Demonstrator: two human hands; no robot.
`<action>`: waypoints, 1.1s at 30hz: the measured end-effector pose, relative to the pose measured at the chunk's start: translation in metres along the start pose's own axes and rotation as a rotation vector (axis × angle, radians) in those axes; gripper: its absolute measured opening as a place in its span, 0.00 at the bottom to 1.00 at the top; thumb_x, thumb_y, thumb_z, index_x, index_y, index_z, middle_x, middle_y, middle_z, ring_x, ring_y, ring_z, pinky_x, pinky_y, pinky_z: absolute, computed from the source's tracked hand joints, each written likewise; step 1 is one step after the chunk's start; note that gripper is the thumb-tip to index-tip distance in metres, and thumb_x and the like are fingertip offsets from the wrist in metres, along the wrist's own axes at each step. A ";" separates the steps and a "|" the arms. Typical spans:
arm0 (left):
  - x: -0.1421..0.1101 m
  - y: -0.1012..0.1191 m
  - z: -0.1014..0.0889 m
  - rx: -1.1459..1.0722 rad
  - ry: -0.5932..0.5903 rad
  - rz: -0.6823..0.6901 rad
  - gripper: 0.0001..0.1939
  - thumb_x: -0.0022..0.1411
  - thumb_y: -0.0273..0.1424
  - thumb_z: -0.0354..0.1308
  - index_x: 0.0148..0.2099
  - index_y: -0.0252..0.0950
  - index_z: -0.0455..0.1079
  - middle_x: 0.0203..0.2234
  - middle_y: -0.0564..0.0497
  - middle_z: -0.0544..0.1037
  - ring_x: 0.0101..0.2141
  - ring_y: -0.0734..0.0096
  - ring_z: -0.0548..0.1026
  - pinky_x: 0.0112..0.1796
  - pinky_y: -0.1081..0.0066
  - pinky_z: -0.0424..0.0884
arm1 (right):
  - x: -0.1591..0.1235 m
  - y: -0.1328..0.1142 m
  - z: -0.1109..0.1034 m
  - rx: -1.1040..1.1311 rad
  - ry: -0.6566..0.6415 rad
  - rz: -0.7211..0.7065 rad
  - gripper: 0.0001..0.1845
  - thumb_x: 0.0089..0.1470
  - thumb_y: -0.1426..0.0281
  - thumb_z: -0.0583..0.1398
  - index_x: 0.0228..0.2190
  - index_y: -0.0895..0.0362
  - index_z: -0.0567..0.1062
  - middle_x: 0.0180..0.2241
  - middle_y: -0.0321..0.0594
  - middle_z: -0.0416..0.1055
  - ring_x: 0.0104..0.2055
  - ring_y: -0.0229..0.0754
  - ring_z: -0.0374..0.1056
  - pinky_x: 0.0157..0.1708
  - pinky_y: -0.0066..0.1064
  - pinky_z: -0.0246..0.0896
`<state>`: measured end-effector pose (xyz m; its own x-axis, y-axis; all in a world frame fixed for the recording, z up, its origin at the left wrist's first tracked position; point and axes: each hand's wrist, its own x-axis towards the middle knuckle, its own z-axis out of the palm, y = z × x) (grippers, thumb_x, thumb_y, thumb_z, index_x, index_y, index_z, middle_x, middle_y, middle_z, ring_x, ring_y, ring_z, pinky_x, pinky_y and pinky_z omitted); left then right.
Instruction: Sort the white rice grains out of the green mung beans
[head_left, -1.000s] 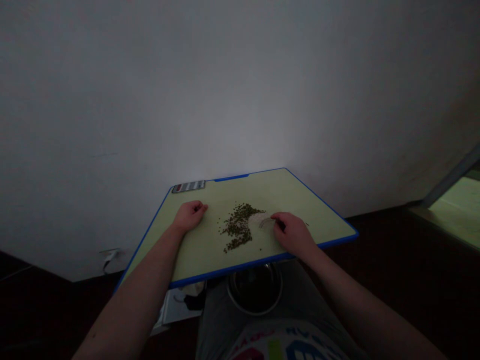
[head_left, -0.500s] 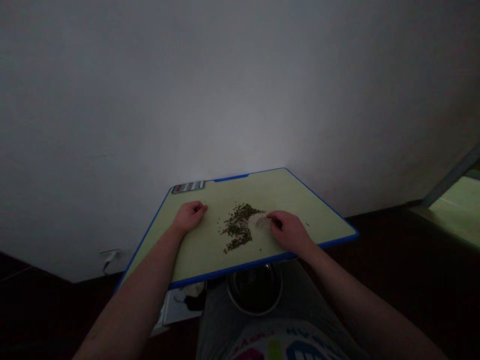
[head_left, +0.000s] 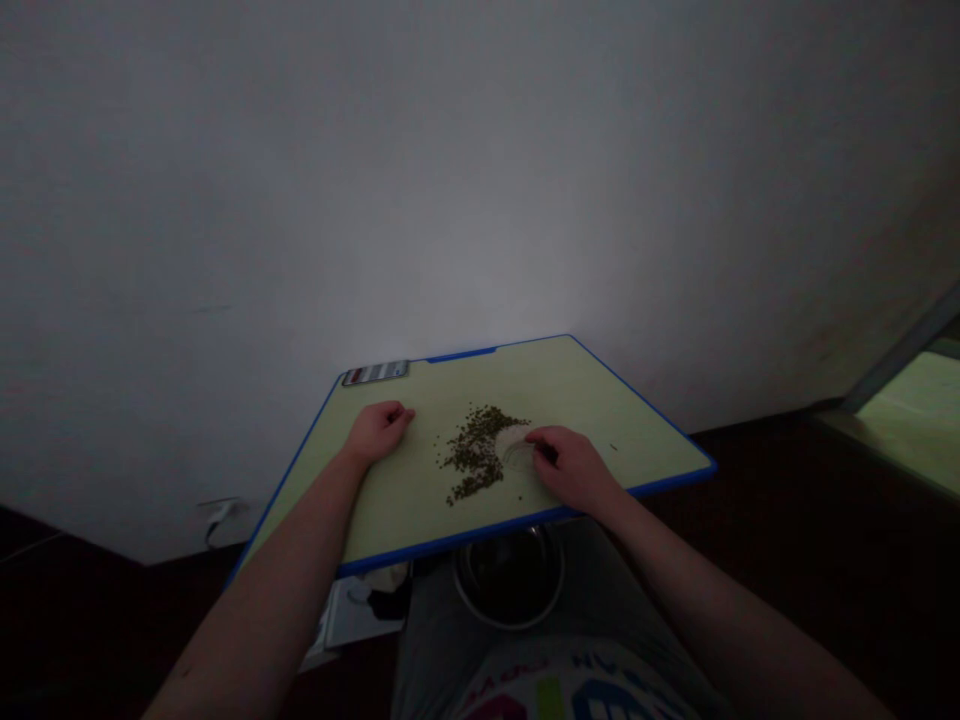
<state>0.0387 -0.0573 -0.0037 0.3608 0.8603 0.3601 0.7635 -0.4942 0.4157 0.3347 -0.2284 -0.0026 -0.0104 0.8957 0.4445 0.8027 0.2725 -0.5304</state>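
Observation:
A loose heap of small dark green beans or seeds point(head_left: 474, 455) lies spread on the pale yellow tabletop point(head_left: 570, 385). My right hand point(head_left: 574, 467) is at the heap's right side, fingers pinched on the edge of a pale, rounded, partly see-through piece point(head_left: 512, 441); dim light hides its exact kind. That piece touches the right side of the heap. My left hand point(head_left: 377, 430) rests on the tabletop left of the heap, fingers curled in, with nothing visible in them.
A phone-like device point(head_left: 375, 373) lies at the table's far left corner. Below the near blue edge, a metal bowl point(head_left: 510, 580) sits on my lap. A wall stands behind the table. One stray bean point(head_left: 520, 498) and a small dark sliver point(head_left: 613, 447) lie apart.
My right hand has shifted slightly left with the pale piece, towards the heap. The left hand stays where it was.

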 end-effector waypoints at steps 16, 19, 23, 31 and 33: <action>-0.001 0.000 0.000 0.000 -0.007 -0.003 0.20 0.57 0.45 0.48 0.23 0.36 0.63 0.16 0.54 0.65 0.21 0.74 0.63 0.25 0.72 0.55 | 0.007 -0.001 0.005 -0.046 -0.009 0.028 0.16 0.50 0.76 0.55 0.40 0.59 0.75 0.40 0.45 0.75 0.41 0.43 0.69 0.44 0.33 0.61; -0.001 -0.001 0.000 -0.002 0.000 0.005 0.20 0.57 0.45 0.48 0.22 0.36 0.62 0.16 0.55 0.64 0.21 0.74 0.62 0.24 0.72 0.55 | 0.008 0.001 0.006 -0.083 0.027 0.053 0.16 0.49 0.76 0.55 0.40 0.60 0.75 0.40 0.46 0.75 0.42 0.44 0.69 0.45 0.34 0.60; 0.000 0.000 0.000 0.003 -0.007 -0.007 0.20 0.58 0.45 0.48 0.22 0.36 0.61 0.15 0.55 0.63 0.21 0.74 0.62 0.25 0.72 0.55 | 0.007 0.002 0.005 -0.074 0.031 0.038 0.16 0.49 0.76 0.55 0.40 0.61 0.75 0.40 0.46 0.75 0.41 0.43 0.69 0.44 0.33 0.61; 0.000 0.002 -0.001 0.018 -0.011 -0.011 0.20 0.58 0.45 0.47 0.22 0.36 0.62 0.16 0.54 0.65 0.21 0.74 0.62 0.25 0.72 0.55 | 0.010 0.000 0.004 -0.073 0.020 0.051 0.16 0.49 0.77 0.55 0.40 0.61 0.75 0.39 0.47 0.75 0.41 0.44 0.69 0.44 0.35 0.61; 0.000 0.002 -0.001 0.012 -0.012 0.002 0.20 0.58 0.45 0.47 0.22 0.36 0.61 0.16 0.54 0.65 0.21 0.74 0.62 0.25 0.72 0.55 | 0.010 0.000 0.004 -0.064 0.017 0.045 0.16 0.49 0.76 0.55 0.40 0.61 0.75 0.38 0.46 0.75 0.40 0.43 0.69 0.43 0.34 0.61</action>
<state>0.0393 -0.0586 -0.0024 0.3688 0.8607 0.3511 0.7690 -0.4947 0.4049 0.3318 -0.2181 -0.0011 0.0365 0.9003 0.4337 0.8385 0.2085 -0.5034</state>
